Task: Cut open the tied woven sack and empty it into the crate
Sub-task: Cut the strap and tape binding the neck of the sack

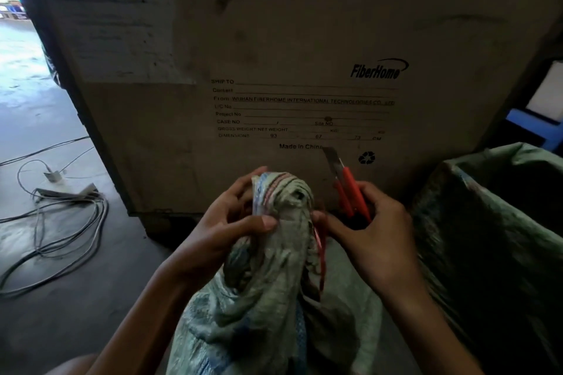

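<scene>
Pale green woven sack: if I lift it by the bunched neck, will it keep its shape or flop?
Probably floppy: the pale green woven sack creases and folds below the left hand gripping its neck. The weave looks coarse, so it likely won't slip. Weight is unclear; its contents are hidden.

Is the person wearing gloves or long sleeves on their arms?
No. The left hand and the right hand are bare, with no gloves. The left forearm and the right forearm are bare too, with no sleeves as far as the picture reaches. No rings, watch or bracelet show.
</scene>
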`<state>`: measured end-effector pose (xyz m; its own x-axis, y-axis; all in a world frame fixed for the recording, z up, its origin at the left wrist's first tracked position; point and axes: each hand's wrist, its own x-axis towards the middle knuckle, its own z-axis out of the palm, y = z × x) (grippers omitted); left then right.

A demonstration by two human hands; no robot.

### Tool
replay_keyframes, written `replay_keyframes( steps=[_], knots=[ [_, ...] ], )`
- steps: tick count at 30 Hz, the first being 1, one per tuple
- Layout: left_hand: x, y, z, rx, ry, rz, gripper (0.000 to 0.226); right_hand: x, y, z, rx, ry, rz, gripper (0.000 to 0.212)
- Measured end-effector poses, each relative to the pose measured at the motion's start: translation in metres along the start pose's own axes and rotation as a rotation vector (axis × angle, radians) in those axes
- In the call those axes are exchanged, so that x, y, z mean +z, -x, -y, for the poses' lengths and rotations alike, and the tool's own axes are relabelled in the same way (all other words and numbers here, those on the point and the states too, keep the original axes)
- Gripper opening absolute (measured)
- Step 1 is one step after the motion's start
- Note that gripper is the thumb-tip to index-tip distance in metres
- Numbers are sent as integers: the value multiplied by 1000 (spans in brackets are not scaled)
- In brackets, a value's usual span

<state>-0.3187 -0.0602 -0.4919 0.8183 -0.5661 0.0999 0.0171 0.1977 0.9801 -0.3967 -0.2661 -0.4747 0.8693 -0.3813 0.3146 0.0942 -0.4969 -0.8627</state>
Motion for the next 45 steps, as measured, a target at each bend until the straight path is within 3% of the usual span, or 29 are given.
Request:
replay_keyframes(
  steps=[3,5,7,9,13,15,17,19,22,27,30,34,39,45],
  knots=[
    [3,3,0,81,-225,-32,69,4,-2,-4,-53,125,-19,47],
    [8,2,2,161,-404,-133,57,5,-3,-5,-74,179,-49,44],
    [8,1,5,222,-507,-245,59,5,-2,-2,-76,192,-76,34],
    [5,-1,9,247,-495,-359,65,4,1,4,-83,148,-71,23],
    [11,-3,10,181,-476,-578,73,9,14,18,-66,17,72,45],
    [17,-4,5,45,-292,-587,78,18,19,19,-93,48,124,58],
    [22,-7,-4,-123,-140,-557,68,28,21,16,-121,92,137,62],
    [20,-8,-6,-161,68,-474,48,35,20,11,-124,115,102,60],
    [9,-7,-1,-149,199,-372,62,36,15,5,-74,120,44,59],
    [-2,-9,2,-233,133,-334,46,34,14,1,-118,149,23,62],
    [-4,-11,1,-223,47,-366,47,34,17,5,-219,185,41,52],
    [-11,-11,-2,-165,-8,-449,64,32,22,15,-322,249,62,36],
    [-9,-9,-1,-51,-31,-471,107,32,26,17,-372,314,97,35],
    [-3,-9,0,-7,-23,-452,108,32,27,20,-388,321,91,36]
  ],
)
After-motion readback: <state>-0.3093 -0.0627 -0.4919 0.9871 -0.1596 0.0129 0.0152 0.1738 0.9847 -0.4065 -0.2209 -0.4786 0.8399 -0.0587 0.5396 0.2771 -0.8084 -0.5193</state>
